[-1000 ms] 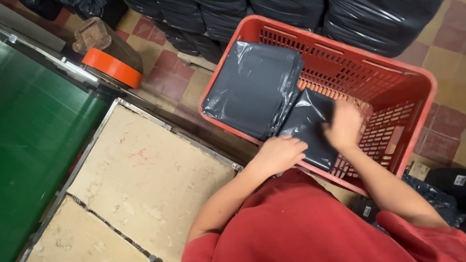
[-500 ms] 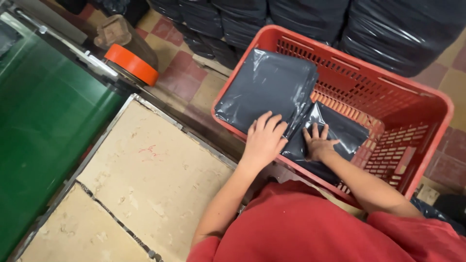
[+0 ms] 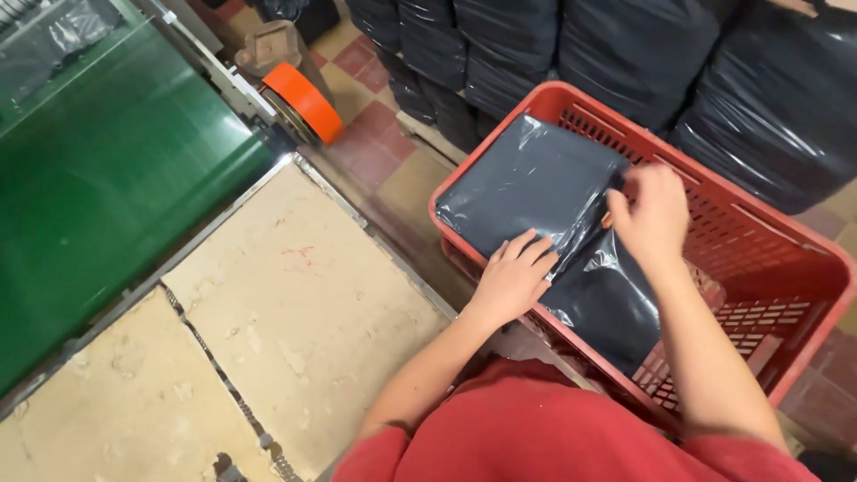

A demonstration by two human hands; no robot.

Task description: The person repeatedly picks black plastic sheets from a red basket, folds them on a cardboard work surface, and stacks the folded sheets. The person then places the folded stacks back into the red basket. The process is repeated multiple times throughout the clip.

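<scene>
Plainly, going from the left: a smooth dark green belt surface (image 3: 107, 187) is lying beside a worn beige table (image 3: 295, 312) of cracked, scuffed slabs with a thin metal edge, and a glossy orange roll of tape (image 3: 303, 100) is resting just beyond the table's far corner. Next, the left hand (image 3: 516, 278) is lying flat with fingers spread on the near edge of a flat dark grey plastic-wrapped packet (image 3: 527, 183), pressing rather than gripping. That packet is sitting tilted in the near-left corner of a red slotted plastic crate (image 3: 777, 241), overlapping a second, similar packet (image 3: 611, 299) lower in the crate. The right hand (image 3: 652, 214) is closing its grip on the upper packet's right edge, seemingly pinching the slippery film. Handling this well likely means holding the pack itself, not loose film, since the shiny, crinkled wrap looks apt to slide or stretch. Bulging black plastic sacks (image 3: 643, 45) are standing stacked behind the crate.
</scene>
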